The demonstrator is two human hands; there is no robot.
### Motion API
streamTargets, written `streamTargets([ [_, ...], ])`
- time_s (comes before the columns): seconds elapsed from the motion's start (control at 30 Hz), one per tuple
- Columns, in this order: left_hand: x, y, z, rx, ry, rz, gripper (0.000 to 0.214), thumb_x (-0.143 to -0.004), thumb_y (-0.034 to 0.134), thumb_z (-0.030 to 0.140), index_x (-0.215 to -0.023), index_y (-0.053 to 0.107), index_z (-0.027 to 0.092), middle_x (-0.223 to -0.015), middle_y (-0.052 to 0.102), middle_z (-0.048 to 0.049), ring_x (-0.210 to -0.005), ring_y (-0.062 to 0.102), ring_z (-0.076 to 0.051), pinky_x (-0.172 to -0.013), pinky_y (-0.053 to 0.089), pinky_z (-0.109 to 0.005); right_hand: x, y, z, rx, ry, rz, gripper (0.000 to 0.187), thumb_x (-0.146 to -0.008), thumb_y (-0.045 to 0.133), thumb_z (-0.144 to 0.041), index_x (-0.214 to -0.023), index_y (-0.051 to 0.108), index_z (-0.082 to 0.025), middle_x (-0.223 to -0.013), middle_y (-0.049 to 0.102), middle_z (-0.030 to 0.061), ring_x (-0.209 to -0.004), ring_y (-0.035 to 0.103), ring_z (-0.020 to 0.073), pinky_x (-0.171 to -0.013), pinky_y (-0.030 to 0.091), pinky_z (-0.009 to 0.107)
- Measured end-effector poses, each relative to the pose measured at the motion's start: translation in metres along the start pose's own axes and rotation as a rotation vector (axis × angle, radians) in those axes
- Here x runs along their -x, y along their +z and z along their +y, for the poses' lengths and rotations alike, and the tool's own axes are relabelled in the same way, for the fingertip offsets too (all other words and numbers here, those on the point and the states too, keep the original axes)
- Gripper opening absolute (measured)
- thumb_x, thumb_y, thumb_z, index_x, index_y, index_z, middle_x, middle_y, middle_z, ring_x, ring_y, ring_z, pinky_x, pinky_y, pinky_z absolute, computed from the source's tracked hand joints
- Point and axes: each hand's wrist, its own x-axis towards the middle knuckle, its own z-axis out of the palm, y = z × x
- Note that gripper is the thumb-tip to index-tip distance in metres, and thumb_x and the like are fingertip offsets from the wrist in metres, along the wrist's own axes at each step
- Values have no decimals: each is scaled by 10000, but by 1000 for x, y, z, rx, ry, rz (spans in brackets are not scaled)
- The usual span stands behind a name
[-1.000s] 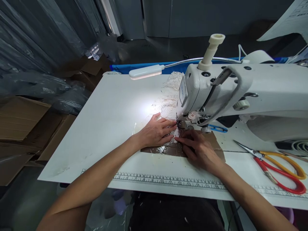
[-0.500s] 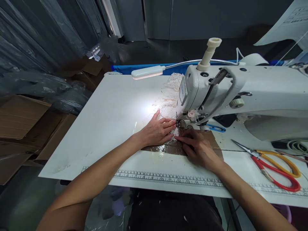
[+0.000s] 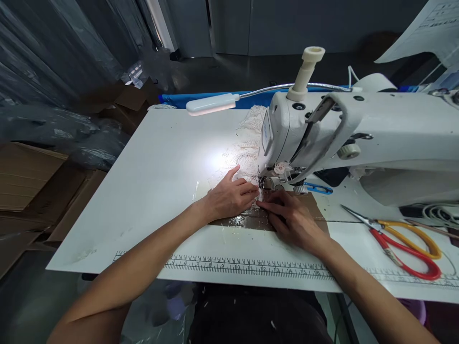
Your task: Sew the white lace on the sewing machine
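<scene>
My left hand [image 3: 229,196] lies flat with fingers stretched out on a strip of white lace [image 3: 244,153], just left of the needle of a white sewing machine [image 3: 344,138]. My right hand [image 3: 292,220] rests in front of the needle, its fingers extended and pressing the lace edge down on a brown taped patch [image 3: 251,220] of the table. The lace runs back under the machine head toward the far edge. Both sets of fingertips nearly meet at the presser foot [image 3: 265,184].
A white table [image 3: 161,162] carries a printed ruler [image 3: 251,267] along its near edge. Red and yellow-handled scissors [image 3: 401,239] lie at the right, a blue clipper [image 3: 317,188] under the machine arm. A gooseneck lamp [image 3: 208,103] lights the lace. Cardboard boxes [image 3: 28,186] stand at left.
Both hands stay pressed on the lace at the needle; the view has shifted slightly, and the left fingers have crept a little toward the presser foot.
</scene>
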Motion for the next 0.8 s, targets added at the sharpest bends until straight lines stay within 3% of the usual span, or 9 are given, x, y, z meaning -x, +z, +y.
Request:
streamTargets([
  [0.3, -4, 0, -5, 16, -86, -64, 224, -983, 434, 265, -1091, 622, 208, -1158, 631, -34, -930, 605, -163, -1069, 350, -500, -7, -2, -1, 135, 50, -18, 405, -884, 460, -172, -1248, 621, -244, -1040, 601, 114, -870, 595, 230, -711, 532, 374],
  [0.47, -7, 3, -2, 33, -175, -72, 246, -990, 419, 264, -1131, 608, 195, -1137, 631, -56, -958, 593, -175, -916, 419, -384, -13, -2, 0, 184, 111, -38, 412, -916, 413, -218, -1283, 599, -221, -1007, 590, 135, -809, 603, 231, -587, 512, 334],
  [0.6, -9, 7, 7, 2, -249, -43, 254, -995, 410, 286, -1093, 616, 174, -1127, 630, -66, -929, 587, -185, -814, 416, -363, -10, 0, 4, 80, 131, 33, 397, -931, 412, -253, -1276, 603, -206, -1076, 570, 146, -860, 614, 236, -678, 533, 366],
  [0.8, -8, 1, 7, -45, -247, 81, 209, -972, 452, 234, -1083, 603, 139, -1094, 632, -98, -919, 578, -195, -832, 426, -385, -4, -5, 12, -134, 219, 154, 366, -909, 455, -249, -1251, 575, -194, -1046, 631, 102, -930, 626, 222, -784, 516, 349],
])
